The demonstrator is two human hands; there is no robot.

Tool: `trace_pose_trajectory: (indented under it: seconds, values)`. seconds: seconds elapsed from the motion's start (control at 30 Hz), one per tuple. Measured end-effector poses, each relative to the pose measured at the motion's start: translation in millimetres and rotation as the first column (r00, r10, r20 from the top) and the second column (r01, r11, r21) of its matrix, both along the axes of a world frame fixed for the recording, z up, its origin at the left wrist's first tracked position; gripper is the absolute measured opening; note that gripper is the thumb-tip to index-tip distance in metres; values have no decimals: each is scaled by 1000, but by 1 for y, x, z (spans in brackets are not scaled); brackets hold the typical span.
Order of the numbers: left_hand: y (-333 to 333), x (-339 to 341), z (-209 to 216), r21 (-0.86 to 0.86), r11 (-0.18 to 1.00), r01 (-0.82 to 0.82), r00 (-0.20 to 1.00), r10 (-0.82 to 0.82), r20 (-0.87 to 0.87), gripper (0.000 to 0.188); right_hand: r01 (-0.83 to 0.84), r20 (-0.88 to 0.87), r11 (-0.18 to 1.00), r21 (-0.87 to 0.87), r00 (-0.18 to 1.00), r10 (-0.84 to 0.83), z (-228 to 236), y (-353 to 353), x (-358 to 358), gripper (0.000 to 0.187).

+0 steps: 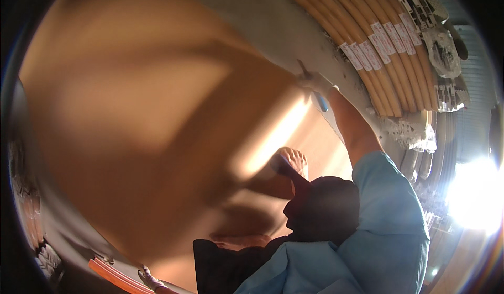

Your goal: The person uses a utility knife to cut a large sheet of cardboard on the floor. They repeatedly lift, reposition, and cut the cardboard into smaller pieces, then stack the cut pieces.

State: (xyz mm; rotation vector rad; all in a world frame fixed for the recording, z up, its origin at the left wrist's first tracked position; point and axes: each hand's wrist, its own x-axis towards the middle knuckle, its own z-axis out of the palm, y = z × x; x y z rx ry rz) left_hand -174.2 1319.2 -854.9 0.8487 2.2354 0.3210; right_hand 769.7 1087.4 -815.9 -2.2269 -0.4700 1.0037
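Observation:
A large smooth orange-brown sheet [126, 115] spreads out beneath me, crossed by shadows and a bright band of light. My right arm reaches far out in a light blue sleeve. At the sheet's far right edge, my right hand [318, 83] is closed, and a thin dark stick-like piece [301, 66] juts up from it. What that hand holds is too small to name. Just below it is a blue thing [322, 102], its kind unclear. My left hand [150, 279] grips the sheet's near left edge, its fingers curled there. My bare foot [292, 161] rests on the sheet.
Curved tan tubes or strips [367, 47] with white labels lie bundled at the upper right. Clear plastic wrapping [443, 52] covers some ends. Orange-red strips [113, 277] lie beside the left hand. Grey floor [252, 16] borders the sheet. Strong light glares at the right.

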Motion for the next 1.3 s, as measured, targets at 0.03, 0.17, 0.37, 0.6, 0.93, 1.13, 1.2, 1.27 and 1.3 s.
trace_pose_trajectory:
  seconds: [0.03, 0.17, 0.37, 0.6, 0.93, 1.13, 1.2, 1.27, 1.3]
  values:
    - [0, -2, -1, 25, 1000, 19, 1000, -19, 4, 81, 25, 12, 1000, 3, 1000, -25, -3, -2, -1, 49]
    - [-2, -3, -2, 42, 999, 35, 999, -34, -31, 76, 104, 31, 994, -24, 994, -103, -12, 0, 1, 42]
    - [-2, 4, 1, 89, 989, 120, 979, -103, -177, 70, -62, 306, 916, -397, 932, 195, -11, 15, 6, 32]
    - [1, -6, -16, 182, 982, 51, 979, -14, -202, 47, -206, 417, 814, -542, 775, 474, -13, 25, 13, 42]
    - [-11, -13, -38, 393, 919, 30, 999, -14, -45, 39, -182, 432, 903, -390, 830, 354, -34, 20, 27, 39]
    - [-10, -18, -21, 379, 924, 41, 992, 6, -123, 52, -340, 196, 837, -429, 869, 454, 15, 133, -18, 33]
    - [6, -17, -5, 105, 987, 121, 976, -99, -192, 50, -469, 61, 816, -338, 854, 517, 34, 188, -82, 35]
    - [19, -13, 10, -6, 976, 218, 966, -216, -141, 45, -700, -127, 679, -222, 711, 691, 51, 238, -165, 35]
    - [23, -14, 17, -36, 984, 175, 983, -177, -51, 40, -776, -97, 587, -231, 618, 780, 54, 259, -214, 33]
